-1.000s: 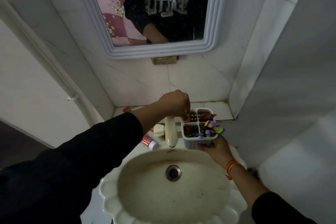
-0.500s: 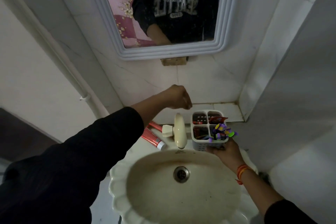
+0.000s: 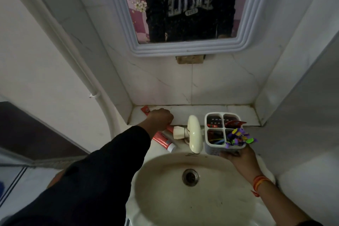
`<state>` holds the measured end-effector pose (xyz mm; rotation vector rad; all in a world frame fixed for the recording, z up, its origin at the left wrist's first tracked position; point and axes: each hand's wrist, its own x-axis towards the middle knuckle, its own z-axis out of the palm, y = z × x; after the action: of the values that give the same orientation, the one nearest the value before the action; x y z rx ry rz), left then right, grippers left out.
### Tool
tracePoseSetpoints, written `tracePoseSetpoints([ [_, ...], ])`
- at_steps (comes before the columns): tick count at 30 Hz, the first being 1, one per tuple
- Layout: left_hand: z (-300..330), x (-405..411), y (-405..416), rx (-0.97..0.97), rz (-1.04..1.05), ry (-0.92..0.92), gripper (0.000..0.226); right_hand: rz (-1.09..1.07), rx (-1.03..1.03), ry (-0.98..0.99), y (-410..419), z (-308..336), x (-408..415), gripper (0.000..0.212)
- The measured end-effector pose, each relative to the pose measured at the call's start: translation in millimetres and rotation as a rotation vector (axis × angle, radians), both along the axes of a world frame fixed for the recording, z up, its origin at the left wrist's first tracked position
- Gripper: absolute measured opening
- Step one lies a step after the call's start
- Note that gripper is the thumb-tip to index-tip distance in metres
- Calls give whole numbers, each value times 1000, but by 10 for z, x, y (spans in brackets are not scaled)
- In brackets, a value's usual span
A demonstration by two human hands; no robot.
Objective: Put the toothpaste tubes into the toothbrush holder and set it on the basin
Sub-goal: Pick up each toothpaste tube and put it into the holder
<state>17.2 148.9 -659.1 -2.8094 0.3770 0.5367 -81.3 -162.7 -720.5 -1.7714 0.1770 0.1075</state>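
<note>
Left hand [image 3: 161,118] fisted round a red toothpaste tube [image 3: 169,128], soft and light, best gripped mid-body; another tube [image 3: 163,141] lies just below; right hand [image 3: 238,158] cups the toothbrush holder [image 3: 222,132]

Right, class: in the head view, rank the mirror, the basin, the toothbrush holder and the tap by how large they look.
1. Mirror, though cropped at the top.
2. Basin, close to it and nearer the camera, so unsure.
3. Toothbrush holder.
4. Tap, smallest, though not far behind the holder.
</note>
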Motion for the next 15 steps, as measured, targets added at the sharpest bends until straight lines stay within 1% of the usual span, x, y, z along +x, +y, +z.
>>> tracePoseSetpoints([
  [3, -2, 32, 25, 18, -97, -73, 22, 2, -14, -5, 7, 34, -4, 54],
  [5, 114, 80, 29, -18, -119, -86, 23, 12, -39, -12, 4, 54, -11, 52],
  [7, 266, 138, 23, -111, -87, -100, 23, 16, -52, -17, 1, 76, -18, 51],
  [10, 531, 184, -38, -266, -10, -148, 29, 9, -58, -34, 11, 98, -23, 54],
  [15, 957, 148, -267, -508, 3, -283, 19, 0, -28, -37, 44, 122, -38, 57],
])
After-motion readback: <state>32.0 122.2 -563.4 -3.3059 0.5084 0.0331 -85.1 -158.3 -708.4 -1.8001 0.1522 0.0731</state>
